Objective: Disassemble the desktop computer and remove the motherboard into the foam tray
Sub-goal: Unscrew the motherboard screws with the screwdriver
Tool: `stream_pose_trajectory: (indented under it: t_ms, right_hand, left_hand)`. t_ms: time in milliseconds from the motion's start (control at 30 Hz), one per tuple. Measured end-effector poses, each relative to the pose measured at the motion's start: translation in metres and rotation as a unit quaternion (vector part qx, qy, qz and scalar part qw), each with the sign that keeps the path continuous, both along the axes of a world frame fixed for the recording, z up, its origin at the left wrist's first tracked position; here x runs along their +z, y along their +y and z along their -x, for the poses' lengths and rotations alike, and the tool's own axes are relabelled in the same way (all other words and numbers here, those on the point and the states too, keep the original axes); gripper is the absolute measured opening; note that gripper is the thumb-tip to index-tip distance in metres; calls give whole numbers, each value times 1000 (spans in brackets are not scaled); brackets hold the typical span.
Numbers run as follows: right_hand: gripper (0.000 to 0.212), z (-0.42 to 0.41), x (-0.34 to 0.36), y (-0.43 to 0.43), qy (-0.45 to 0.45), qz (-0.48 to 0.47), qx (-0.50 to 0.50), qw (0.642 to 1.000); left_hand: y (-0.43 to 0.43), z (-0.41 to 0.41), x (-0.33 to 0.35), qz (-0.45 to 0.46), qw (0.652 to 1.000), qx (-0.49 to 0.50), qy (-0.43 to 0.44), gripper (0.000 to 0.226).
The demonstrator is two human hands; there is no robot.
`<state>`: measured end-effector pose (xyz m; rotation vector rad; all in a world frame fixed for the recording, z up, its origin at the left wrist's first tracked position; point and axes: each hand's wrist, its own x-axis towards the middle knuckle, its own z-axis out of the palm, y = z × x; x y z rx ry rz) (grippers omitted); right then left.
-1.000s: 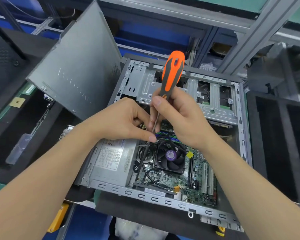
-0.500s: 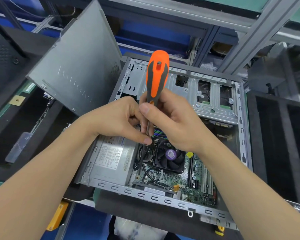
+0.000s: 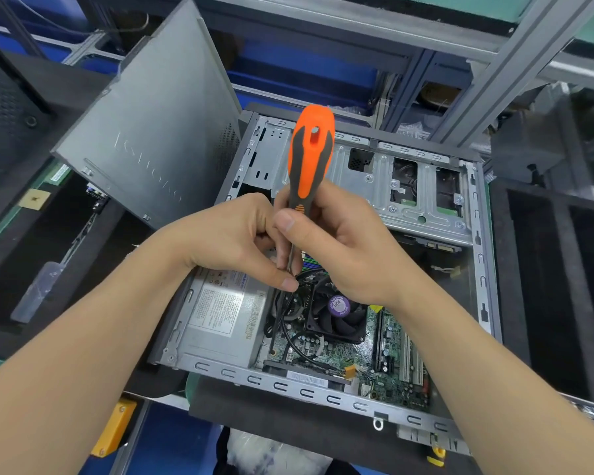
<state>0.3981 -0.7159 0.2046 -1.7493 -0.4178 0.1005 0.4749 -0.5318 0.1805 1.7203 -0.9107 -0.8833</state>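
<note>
Head view. Gripping screwdriver (image 3: 311, 156) handle in right hand (image 3: 340, 248), pinching shaft with left hand (image 3: 234, 241). Motherboard (image 3: 391, 371), near right corner of case (image 3: 288, 385): judged stiff, light, fragile; lift by edges.

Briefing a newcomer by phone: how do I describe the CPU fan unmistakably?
Inside the open computer case, find the green motherboard right of the silver power supply. The fan is the black square frame on it, alone in bearing a round purple sticker at its hub.

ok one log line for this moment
right hand: grips orange screwdriver | left hand: pinches its shaft beside cpu fan | motherboard: in computer case
</note>
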Motion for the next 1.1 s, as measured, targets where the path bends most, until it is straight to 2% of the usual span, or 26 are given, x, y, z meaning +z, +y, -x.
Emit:
stream_pose_trajectory:
  t_ms: [900, 1100]
  right_hand:
    - [22, 3, 7, 3, 3, 30, -1, 1000]
    - [10, 6, 11, 0, 6, 23, 57, 998]
  left_hand:
    - [0, 1, 3, -12, 1000, 2, -5, 24]
    - [2, 1, 2, -17, 1000, -18, 7, 23]
